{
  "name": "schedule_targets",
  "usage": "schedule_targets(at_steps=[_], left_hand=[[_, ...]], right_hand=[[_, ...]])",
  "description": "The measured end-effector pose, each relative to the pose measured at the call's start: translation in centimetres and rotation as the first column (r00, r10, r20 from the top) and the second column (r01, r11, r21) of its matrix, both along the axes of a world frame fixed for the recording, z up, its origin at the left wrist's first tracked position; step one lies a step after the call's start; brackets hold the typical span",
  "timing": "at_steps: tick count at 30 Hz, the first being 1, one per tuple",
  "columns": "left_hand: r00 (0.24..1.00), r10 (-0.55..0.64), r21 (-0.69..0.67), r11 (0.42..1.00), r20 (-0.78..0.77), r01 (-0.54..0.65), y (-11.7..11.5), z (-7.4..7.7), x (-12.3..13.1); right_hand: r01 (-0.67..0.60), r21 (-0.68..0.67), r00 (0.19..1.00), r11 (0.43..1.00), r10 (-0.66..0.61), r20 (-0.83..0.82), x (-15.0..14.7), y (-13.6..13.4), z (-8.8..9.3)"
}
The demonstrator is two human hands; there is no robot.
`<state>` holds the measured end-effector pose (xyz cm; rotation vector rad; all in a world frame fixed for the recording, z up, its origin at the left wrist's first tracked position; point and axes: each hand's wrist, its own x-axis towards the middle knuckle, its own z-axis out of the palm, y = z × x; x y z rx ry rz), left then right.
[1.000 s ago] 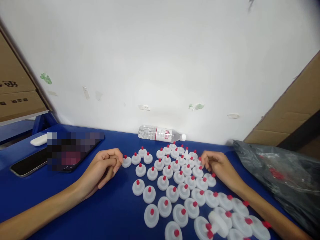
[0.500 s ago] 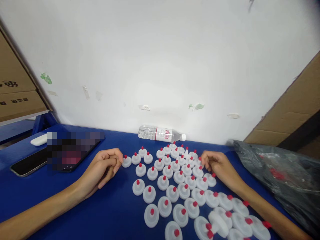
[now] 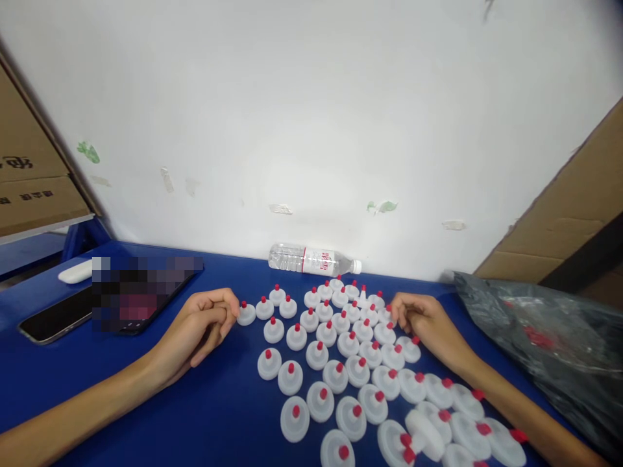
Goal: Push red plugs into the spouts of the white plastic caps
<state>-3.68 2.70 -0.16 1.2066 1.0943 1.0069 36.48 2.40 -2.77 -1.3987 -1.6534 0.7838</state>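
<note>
Many white translucent round plastic caps, each with a small red tip, lie spread over the blue table (image 3: 214, 415). My left hand (image 3: 211, 321) rests on the table with its fingers loosely curled in and nothing visible in them. Its fingertips are right beside the leftmost cap (image 3: 246, 314). At the far right of the group, my right hand (image 3: 421, 319) is curled likewise, its fingertips against or just beside a cap (image 3: 384, 316) that they partly cover. Most caps stand tip up; one white cap (image 3: 425, 434) lies tilted over others at the front.
A clear plastic bottle (image 3: 292, 258) lies on its side by the wall. On the left are a phone (image 3: 56, 318), a white case (image 3: 75, 272) and a blurred dark device (image 3: 163, 301). A grey plastic bag (image 3: 506, 318) lies at right. Cardboard (image 3: 559, 227) leans behind it.
</note>
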Motion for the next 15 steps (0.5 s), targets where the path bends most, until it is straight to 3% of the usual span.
schedule_targets(at_steps=[15], left_hand=[[1.000,0.001,0.003,1.000,-0.009,-0.001,-0.04,-0.10,0.05]], right_hand=[[0.009,0.004,1.000,1.000,-0.009,0.006,-0.14,-0.12,0.21]])
